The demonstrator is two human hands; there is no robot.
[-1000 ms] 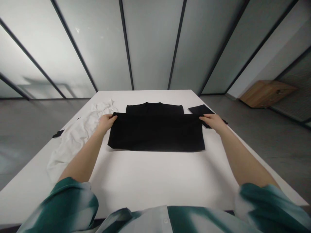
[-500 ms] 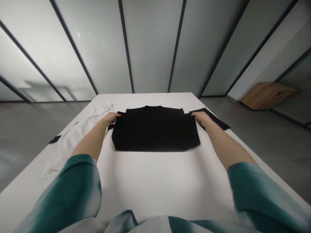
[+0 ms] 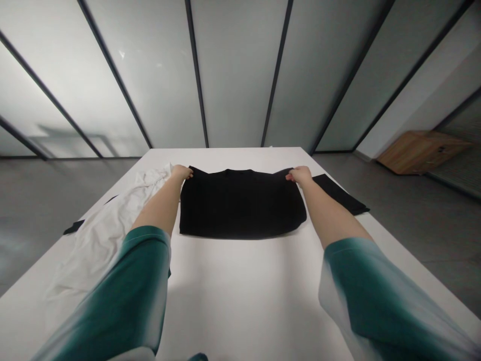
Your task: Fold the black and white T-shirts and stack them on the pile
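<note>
A black garment (image 3: 240,203) lies folded on the white table (image 3: 244,291), forming a compact rectangle. My left hand (image 3: 182,172) is closed on its far left corner, and my right hand (image 3: 299,175) is closed on its far right corner. Both arms stretch forward over the table in green and white sleeves. The folded top layer now reaches the garment's far edge.
A crumpled white garment (image 3: 108,220) lies along the table's left side, just beside my left arm. A flat black cloth (image 3: 340,193) rests at the right edge. A small black piece (image 3: 74,227) sits at the left edge. A wooden cabinet (image 3: 421,150) stands far right.
Both hands carried the black garment's near layer away from me, up to its far edge, making the rectangle shorter. My arms reached further forward.
</note>
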